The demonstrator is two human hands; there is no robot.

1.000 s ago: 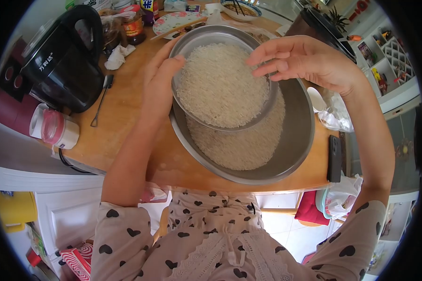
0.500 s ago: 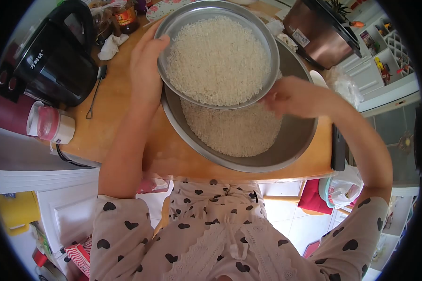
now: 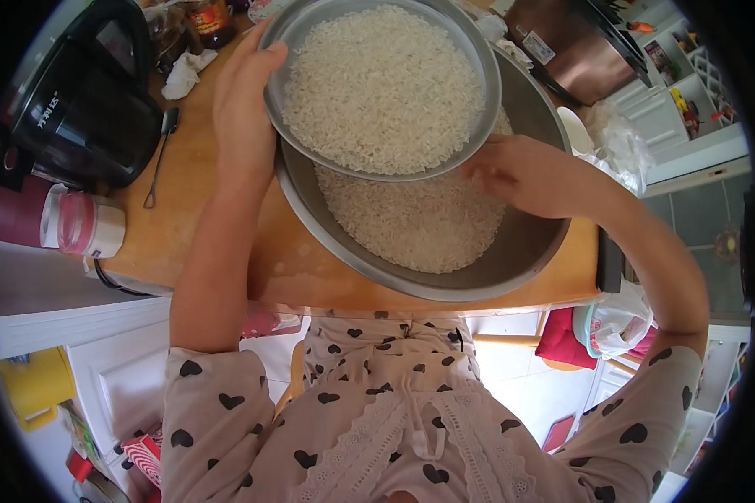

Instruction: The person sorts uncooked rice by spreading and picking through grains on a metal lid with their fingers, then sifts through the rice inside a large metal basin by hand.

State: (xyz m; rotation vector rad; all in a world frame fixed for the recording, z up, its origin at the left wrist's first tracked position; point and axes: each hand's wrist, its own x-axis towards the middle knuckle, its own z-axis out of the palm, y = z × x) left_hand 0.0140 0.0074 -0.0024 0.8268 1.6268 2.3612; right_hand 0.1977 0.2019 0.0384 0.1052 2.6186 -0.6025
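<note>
My left hand (image 3: 247, 92) grips the left rim of a round metal dish (image 3: 270, 113) filled with white rice (image 3: 384, 88). The dish is held above a large, deep metal basin (image 3: 344, 264) with more rice (image 3: 419, 230) in its bottom. My right hand (image 3: 516, 176) is over the basin, close beside the dish's lower right rim. Its fingers are curled inward; anything small between them is hidden. The far part of the basin lies hidden behind the dish.
A black electric kettle (image 3: 84, 109), a spoon (image 3: 161, 155) and a pink-and-white jar (image 3: 92, 222) are on the left of the wooden table (image 3: 218, 277). A brown cooker (image 3: 575, 50) and plastic bags (image 3: 625, 147) stand at right. Sauce jars (image 3: 210, 21) are behind.
The dish and my left hand have shifted slightly up and left in view, and the dish appears closer. My right hand has moved slightly, with its fingers less blurred.
</note>
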